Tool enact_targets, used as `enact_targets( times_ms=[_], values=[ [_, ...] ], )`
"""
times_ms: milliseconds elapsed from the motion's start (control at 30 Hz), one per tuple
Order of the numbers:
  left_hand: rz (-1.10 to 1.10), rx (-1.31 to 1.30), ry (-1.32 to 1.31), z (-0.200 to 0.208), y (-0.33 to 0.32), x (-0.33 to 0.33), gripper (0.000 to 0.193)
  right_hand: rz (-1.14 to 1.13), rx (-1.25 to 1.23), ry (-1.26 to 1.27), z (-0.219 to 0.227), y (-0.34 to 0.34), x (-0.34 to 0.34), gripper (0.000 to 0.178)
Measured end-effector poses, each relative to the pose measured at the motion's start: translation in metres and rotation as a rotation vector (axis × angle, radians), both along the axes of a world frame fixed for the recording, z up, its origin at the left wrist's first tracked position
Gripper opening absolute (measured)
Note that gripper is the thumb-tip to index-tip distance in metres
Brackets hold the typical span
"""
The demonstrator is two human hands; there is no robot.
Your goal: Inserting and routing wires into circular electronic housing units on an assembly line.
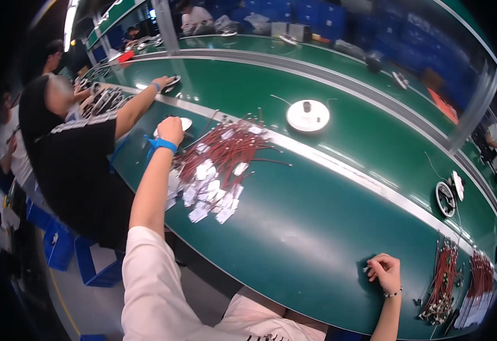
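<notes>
My left hand [170,132], below which a blue wristband [162,144] shows, is closed at the far left of the green workbench. Its fingers cover part of a white round part [186,124], which shows on both sides of the hand. Beside it lies a heap of dark red wires [226,148] with white tags [206,190] at their near ends. My right hand [384,271] hovers or rests near the front edge on the right, fingers loosely curled, with nothing visible in them. A beaded bracelet [393,294] is on that wrist.
Bundles of red wires [444,278] and tagged wires [479,284] lie at the right end. Past a pale metal rail [339,165], a white round fixture [307,116] and a white ring [445,199] sit on the green surface. At left, a co-worker [78,153] reaches over; blue bins [98,264] stand below.
</notes>
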State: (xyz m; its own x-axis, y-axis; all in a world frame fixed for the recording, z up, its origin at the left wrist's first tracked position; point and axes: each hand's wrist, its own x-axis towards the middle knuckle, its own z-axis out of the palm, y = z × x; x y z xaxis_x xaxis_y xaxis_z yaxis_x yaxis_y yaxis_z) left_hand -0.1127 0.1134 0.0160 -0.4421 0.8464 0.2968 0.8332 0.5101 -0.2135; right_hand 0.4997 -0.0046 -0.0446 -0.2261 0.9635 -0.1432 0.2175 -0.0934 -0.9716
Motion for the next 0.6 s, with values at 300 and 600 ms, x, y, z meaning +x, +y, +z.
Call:
enact_targets(
  times_ms=[300, 600],
  values=[
    [-0.857, 0.334, -0.002, -0.013, 0.099, 0.21, 0.009, 0.014, -0.064, -0.013, 0.019, 0.002, 0.016, 0.011],
    [-0.607, 0.337, -0.181, -0.07, 0.154, 0.236, 0.018, 0.111, -0.04, 0.014, 0.015, 0.008, 0.012, 0.013]
  ],
)
